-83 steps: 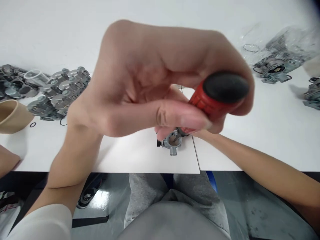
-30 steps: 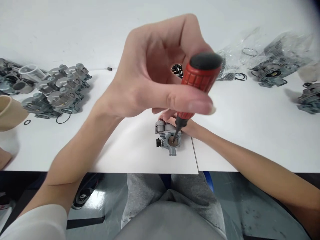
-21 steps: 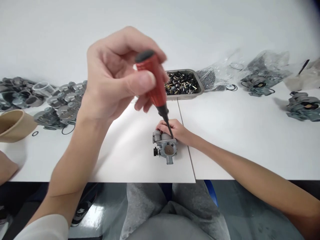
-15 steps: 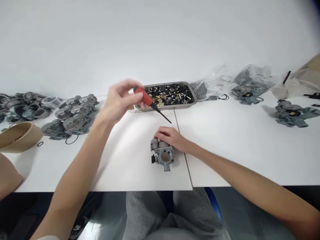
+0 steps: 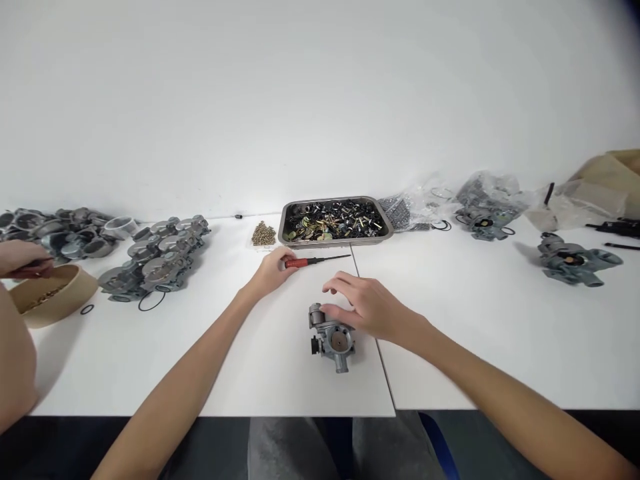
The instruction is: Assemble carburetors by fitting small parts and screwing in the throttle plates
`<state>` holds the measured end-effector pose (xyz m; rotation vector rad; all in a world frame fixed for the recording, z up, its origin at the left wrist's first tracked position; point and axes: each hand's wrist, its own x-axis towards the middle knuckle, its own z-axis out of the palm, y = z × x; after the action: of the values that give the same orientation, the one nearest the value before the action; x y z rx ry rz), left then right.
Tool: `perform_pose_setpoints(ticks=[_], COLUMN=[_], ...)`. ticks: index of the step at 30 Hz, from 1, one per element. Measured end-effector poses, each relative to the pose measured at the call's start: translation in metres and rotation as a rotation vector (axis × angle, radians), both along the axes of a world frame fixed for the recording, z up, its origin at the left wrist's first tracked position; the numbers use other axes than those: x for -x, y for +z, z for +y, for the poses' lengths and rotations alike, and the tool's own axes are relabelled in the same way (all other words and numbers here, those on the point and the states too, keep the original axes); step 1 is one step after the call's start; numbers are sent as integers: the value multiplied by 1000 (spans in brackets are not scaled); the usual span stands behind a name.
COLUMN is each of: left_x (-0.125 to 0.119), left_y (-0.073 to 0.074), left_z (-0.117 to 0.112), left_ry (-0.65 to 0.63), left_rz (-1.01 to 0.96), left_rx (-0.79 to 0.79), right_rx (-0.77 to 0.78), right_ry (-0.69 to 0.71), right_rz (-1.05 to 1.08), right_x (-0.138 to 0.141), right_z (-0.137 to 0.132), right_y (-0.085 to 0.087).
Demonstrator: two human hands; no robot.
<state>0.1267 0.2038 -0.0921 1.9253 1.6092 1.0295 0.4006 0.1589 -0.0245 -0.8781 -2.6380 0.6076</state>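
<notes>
A grey metal carburetor [image 5: 334, 341] stands on the white table [image 5: 250, 360] near its front edge. My right hand [image 5: 373, 308] hovers just behind it, fingers spread, the thumb touching its top. My left hand [image 5: 270, 270] reaches further back, its fingers closed round the red handle of a small screwdriver [image 5: 305, 262]. The screwdriver lies flat on the table with its dark shaft pointing right, in front of a metal tray.
The metal tray [image 5: 331, 243] holds several small dark and brass parts; a brass heap [image 5: 263, 233] lies left of it. More carburetors [image 5: 155, 257] and O-rings are at the left. Another person's hand [image 5: 23, 260] is over a paper bowl [image 5: 60, 297]. Plastic bags [image 5: 483, 200] and a carburetor [image 5: 575, 260] are at the right.
My left hand lifted the screwdriver out of the carburetor, carried it back and laid it on the table by the tray. My right hand's fingers loosened above the carburetor. The view has pulled back.
</notes>
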Motion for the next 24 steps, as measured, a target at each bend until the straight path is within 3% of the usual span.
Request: perform_pose_setpoints(ticks=[4, 9, 13, 19, 24], left_x=[7, 7, 5, 6, 6], left_y=[-3, -3, -2, -4, -5], left_z=[3, 3, 2, 3, 4], left_ry=[26, 36, 37, 22, 15], left_rz=[-14, 1, 24, 31, 41], left_rx=[18, 29, 26, 15, 4], right_rx=[-72, -119, -89, 87, 213], right_ry=[-92, -183, -255, -280, -249], right_rz=[-322, -538, -553, -535, -408], right_x=[2, 25, 39, 40, 22], right_z=[-43, -73, -72, -63, -43], right_y=[29, 22, 14, 32, 39])
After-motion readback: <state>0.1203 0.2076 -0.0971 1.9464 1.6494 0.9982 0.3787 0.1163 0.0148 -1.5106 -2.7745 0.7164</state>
